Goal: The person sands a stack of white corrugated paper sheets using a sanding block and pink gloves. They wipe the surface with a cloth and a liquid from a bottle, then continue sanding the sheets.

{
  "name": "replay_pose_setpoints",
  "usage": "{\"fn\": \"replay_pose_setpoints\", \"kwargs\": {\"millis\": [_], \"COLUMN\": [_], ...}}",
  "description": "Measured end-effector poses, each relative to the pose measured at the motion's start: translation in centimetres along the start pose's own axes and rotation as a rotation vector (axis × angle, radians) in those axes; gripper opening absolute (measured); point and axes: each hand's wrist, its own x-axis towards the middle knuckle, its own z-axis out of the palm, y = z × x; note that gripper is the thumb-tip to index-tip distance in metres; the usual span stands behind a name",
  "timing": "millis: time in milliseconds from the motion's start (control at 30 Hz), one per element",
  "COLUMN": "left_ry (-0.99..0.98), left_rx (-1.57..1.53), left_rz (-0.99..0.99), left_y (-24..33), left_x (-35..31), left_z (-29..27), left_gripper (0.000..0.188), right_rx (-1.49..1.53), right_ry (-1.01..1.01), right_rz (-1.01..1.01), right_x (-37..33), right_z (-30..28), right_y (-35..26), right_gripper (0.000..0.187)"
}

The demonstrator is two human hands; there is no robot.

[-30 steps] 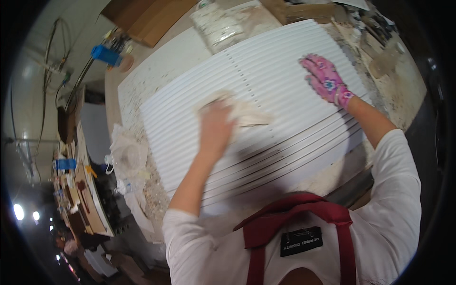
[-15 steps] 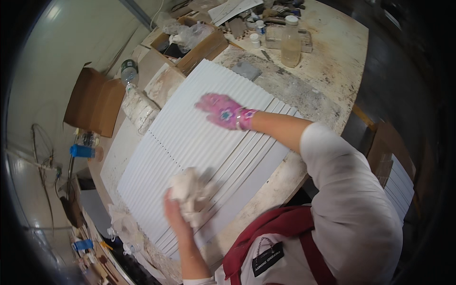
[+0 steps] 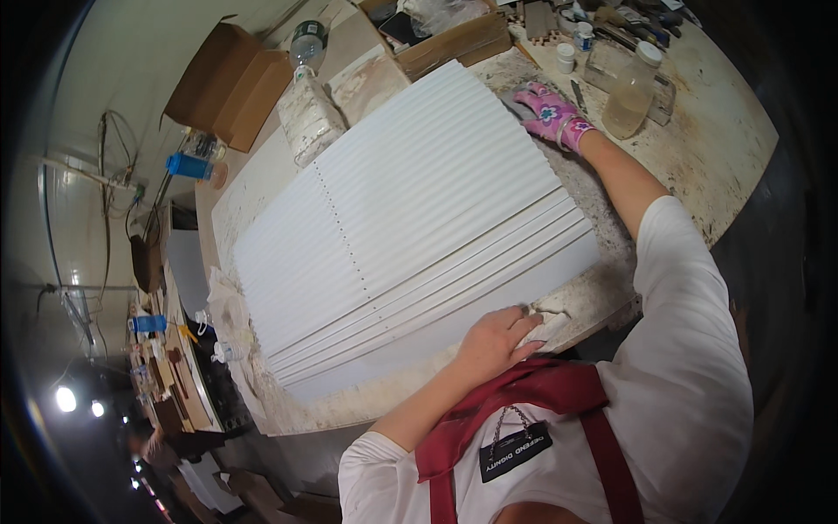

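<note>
From the head, now leaves the white strips (image 3: 419, 201) bare on the table (image 3: 724, 113), perhaps pausing the rubbing. Rests left hand (image 3: 496, 345), fingers bent, on pale cloth (image 3: 552, 325) by the near edge; spreads right hand (image 3: 554, 115) over grey block (image 3: 515, 107); cannot tell if gripping either.

Left hand (image 3: 497, 343) on pale cloth (image 3: 552, 325), pink-gloved right hand (image 3: 552, 118) at perhaps a grey pad (image 3: 516, 106), beside white strips (image 3: 415, 192).

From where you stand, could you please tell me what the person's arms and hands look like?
The right hand wears a flower-patterned pink glove; the left hand is bare. White sleeves leave both forearms uncovered.
</note>
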Motion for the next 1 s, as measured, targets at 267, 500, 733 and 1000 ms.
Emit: {"fn": "replay_pose_setpoints", "kwargs": {"millis": [267,500,733,1000], "left_ry": [0.008,0.313,0.456,0.362], "left_rx": [0.504,0.392,0.656,0.613], "left_rz": [0.064,-0.171,-0.814,-0.884], "left_y": [-2.8,-4.2,-17.8,-18.9], "left_x": [-4.2,-6.3,-12.0,-12.0], "left_z": [0.2,-6.0,-16.6,-16.4], "left_gripper": [0.037,0.057,0.057,0.055], "right_rx": [-0.064,-0.060,-0.330,-0.245], "right_ry": [0.121,0.178,0.056,0.059], "right_rz": [0.117,-0.421,-0.604,-0.824], "right_x": [-1.3,-3.2,-3.5,-2.3], "right_z": [0.0,-8.2,-5.8,-4.6], "right_y": [3.7,1.1,-2.8,-8.4], "right_gripper": [0.066,0.066,0.058,0.048]}}
